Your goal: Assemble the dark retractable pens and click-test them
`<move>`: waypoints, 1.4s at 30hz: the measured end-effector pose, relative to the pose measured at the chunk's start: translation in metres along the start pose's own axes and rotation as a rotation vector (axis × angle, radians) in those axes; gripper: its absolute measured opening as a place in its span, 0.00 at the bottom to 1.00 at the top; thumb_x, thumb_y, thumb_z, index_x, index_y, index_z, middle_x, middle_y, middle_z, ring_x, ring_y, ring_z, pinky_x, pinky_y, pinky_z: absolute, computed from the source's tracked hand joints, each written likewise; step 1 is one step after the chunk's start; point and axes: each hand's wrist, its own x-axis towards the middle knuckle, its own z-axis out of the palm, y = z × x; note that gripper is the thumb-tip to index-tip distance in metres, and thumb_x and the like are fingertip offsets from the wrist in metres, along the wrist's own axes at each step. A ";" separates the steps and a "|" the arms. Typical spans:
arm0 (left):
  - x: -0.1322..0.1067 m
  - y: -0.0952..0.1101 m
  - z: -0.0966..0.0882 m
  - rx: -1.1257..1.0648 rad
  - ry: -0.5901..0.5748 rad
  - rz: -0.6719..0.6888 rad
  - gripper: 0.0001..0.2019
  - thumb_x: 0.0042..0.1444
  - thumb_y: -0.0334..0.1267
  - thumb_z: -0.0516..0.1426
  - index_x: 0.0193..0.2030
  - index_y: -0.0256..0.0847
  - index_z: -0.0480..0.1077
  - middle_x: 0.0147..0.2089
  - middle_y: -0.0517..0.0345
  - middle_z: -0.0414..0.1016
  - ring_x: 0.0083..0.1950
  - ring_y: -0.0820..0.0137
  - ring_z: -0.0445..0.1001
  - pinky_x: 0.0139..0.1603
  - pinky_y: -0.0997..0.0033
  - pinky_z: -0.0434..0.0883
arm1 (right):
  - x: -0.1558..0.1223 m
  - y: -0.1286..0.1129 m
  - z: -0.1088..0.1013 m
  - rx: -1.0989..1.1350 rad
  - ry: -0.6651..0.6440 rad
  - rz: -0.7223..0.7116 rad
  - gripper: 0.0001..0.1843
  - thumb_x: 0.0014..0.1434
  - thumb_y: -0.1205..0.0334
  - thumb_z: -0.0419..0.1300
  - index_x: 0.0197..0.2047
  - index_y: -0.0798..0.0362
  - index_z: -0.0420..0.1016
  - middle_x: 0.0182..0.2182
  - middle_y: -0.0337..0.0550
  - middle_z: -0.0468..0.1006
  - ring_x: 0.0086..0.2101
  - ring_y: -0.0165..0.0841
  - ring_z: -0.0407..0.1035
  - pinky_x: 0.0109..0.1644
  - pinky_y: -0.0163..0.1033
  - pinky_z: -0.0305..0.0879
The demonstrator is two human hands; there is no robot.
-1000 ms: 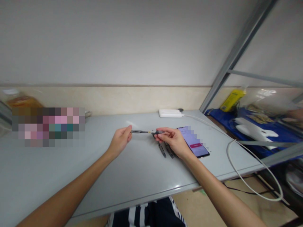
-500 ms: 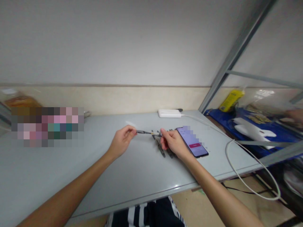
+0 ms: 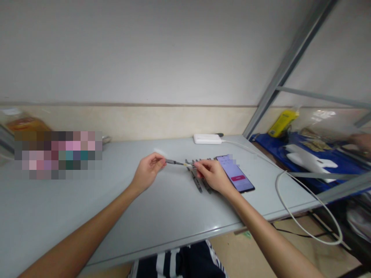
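A slim dark-grey pen (image 3: 176,162) is held level above the desk, stretched between both hands. My left hand (image 3: 147,172) pinches its dark left end between thumb and fingertips. At its other end, a thinner, paler stretch with a yellowish band runs into the closed fingertips of my right hand (image 3: 213,173). Whether that stretch is a refill or part of the barrel I cannot tell. Under and beside my right hand lie several similar grey pens (image 3: 196,183), side by side and partly hidden by it. A phone (image 3: 237,175) with its screen lit lies just right of that hand.
A white power bank (image 3: 206,139) sits by the wall, its white cable (image 3: 278,185) looping over the desk's right edge. Metal frame bars (image 3: 290,69) rise at the right, near a blue surface with a yellow packet (image 3: 283,122). Blurred-out items (image 3: 58,154) stand at left.
My right hand's fingertips have shifted slightly left and closed in along the pen, with the thumb lower. The left hand stays nearly in place. The pen tilts slightly more down to the right.
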 end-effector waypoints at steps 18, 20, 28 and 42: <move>0.002 -0.007 -0.001 -0.132 -0.065 -0.077 0.17 0.42 0.49 0.65 0.28 0.37 0.70 0.24 0.57 0.74 0.28 0.71 0.73 0.32 0.71 0.70 | -0.005 0.004 0.002 0.046 0.057 -0.063 0.18 0.55 0.48 0.59 0.40 0.54 0.76 0.21 0.37 0.71 0.20 0.27 0.60 0.25 0.32 0.56; 0.002 -0.008 -0.001 -0.140 -0.060 -0.075 0.16 0.43 0.49 0.64 0.28 0.37 0.70 0.24 0.57 0.74 0.28 0.71 0.73 0.32 0.72 0.69 | -0.005 0.003 -0.001 -0.019 0.121 -0.150 0.20 0.51 0.53 0.63 0.46 0.51 0.75 0.26 0.38 0.74 0.22 0.27 0.61 0.26 0.32 0.57; 0.002 -0.009 0.000 -0.188 -0.071 -0.111 0.15 0.43 0.46 0.65 0.27 0.36 0.70 0.23 0.58 0.74 0.26 0.73 0.71 0.31 0.73 0.68 | -0.007 -0.005 0.003 -0.135 0.041 -0.097 0.21 0.61 0.53 0.52 0.21 0.54 0.71 0.13 0.35 0.62 0.17 0.26 0.55 0.22 0.33 0.49; 0.001 -0.010 0.003 -0.350 -0.164 -0.358 0.18 0.38 0.45 0.67 0.23 0.36 0.65 0.21 0.59 0.71 0.26 0.75 0.69 0.29 0.74 0.65 | -0.009 0.007 0.009 -0.344 0.061 -0.389 0.13 0.62 0.59 0.53 0.41 0.55 0.77 0.33 0.51 0.80 0.34 0.38 0.73 0.39 0.39 0.65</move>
